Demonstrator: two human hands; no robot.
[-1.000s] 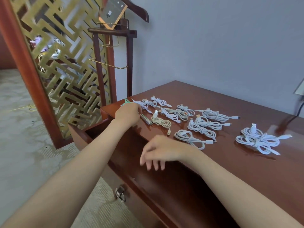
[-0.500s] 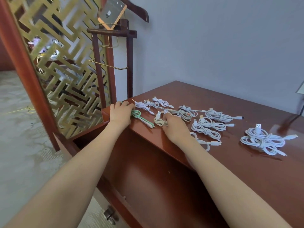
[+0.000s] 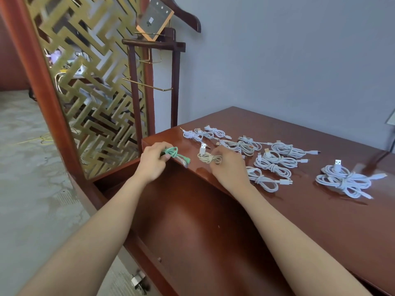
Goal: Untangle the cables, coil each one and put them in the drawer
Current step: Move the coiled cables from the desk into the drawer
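My left hand (image 3: 152, 164) grips a coiled green cable (image 3: 172, 152), my right hand (image 3: 228, 165) a coiled beige cable (image 3: 207, 158). The open wooden drawer (image 3: 192, 221) lies beneath both.

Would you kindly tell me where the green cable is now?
Head view: the left hand grips the green cable at the front-left corner of the desk, above the open drawer, left of the beige cable the right hand holds.

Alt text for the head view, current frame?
A person's left hand grips a coiled green cable at the desk corner, while the right hand pinches a coiled beige cable beside it. The drawer stands open below them. Several coiled white cables lie in rows further right.
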